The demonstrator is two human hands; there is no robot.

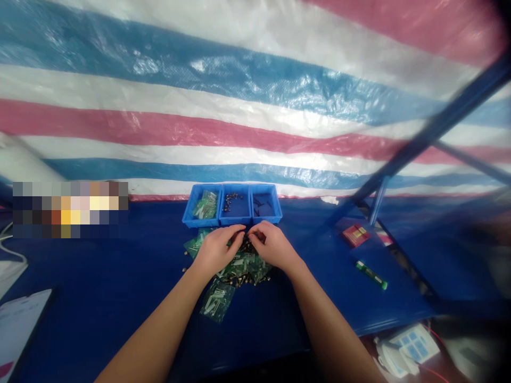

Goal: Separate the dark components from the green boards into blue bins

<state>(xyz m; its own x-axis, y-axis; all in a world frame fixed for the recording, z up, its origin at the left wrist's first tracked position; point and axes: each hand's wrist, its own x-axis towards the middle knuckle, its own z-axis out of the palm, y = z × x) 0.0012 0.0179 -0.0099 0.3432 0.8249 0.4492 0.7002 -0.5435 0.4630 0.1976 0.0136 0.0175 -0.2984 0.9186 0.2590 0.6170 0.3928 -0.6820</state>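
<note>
Evidently, reading left to right, the left hand (215,247) has its fingers bent to a narrow pinch; contents cannot be told. Clear bags (217,301) and small loose parts (242,280) lie heaped on the desk (139,276) beneath and between the hands. The right hand (276,243) pinches equally narrowly, contents hidden. Advisable: keep both pinches low, light and steady, wrists clear of the heap.

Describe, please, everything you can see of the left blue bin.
The left blue bin looks like plastic: rectangular, open at the top, with walls all around. It stands upright on the dark blue table, close beside the middle bin; whether they are joined, I cannot tell. A greenish bag with pale pieces lies inside.
</note>
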